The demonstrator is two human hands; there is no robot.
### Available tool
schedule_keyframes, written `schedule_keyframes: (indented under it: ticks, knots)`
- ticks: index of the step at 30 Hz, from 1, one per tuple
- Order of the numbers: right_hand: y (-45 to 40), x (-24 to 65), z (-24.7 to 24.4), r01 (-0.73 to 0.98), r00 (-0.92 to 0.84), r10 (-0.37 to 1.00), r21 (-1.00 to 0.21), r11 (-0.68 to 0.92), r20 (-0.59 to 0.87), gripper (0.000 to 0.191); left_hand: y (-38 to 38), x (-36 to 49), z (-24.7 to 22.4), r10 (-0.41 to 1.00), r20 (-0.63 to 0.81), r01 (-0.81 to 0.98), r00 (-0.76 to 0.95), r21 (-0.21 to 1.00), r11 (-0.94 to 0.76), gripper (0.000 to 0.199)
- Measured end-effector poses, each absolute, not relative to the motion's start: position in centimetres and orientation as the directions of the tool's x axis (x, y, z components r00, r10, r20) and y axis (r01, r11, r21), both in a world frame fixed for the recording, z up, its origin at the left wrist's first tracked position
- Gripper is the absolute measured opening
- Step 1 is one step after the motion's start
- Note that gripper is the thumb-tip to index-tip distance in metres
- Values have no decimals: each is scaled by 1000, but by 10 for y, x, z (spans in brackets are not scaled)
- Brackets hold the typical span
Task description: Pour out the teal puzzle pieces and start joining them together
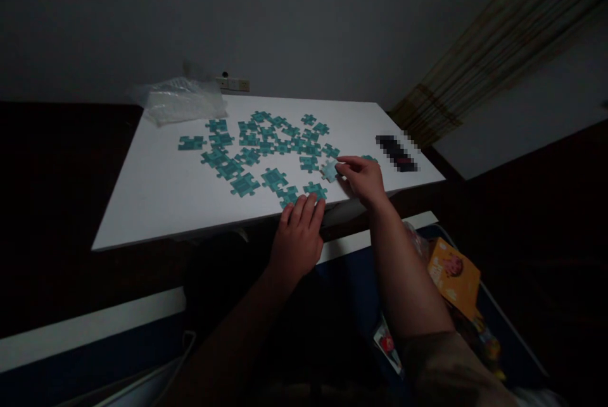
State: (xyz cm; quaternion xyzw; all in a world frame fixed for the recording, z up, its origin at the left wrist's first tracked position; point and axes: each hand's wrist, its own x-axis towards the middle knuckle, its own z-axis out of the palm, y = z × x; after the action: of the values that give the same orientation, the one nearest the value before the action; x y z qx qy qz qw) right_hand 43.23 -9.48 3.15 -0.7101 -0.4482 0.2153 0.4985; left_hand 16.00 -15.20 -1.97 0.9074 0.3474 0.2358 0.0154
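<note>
Pale puzzle piece (328, 171): pinched at its edge by the right hand (365, 179), near teal pieces (244, 185) spread on white table (156, 192). Left hand (299, 239): laid open, fingers extended, at near edge.

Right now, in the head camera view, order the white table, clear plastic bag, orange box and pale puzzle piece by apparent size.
1. White table
2. Clear plastic bag and orange box, too close to rank
3. Pale puzzle piece

Head-worn view down across table (152, 192)
</note>
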Motion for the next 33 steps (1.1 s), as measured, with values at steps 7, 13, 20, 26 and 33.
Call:
schedule_keyframes:
  ticks: [7,13,20,26,33]
  knots:
    - [-105,433,33,454,511,848,-882,-128,140,36,-153,159,-17,644,418,625,640,204,-753,78]
    - [-105,430,34,452,524,842,-880,-147,128,40,-154,165,-23,661,461,661,592,190,-725,72]
    - [-109,434,26,603,457,846,-795,-67,276,29,-161,175,-25,701,523,725,484,209,-656,59]
    - [-88,461,35,622,396,876,-782,-35,276,34,-161,177,-22,700,554,753,450,187,-631,52]
    - [-49,478,34,902,178,895,-431,18,409,44,-160,176,-40,685,599,755,415,193,-626,54]
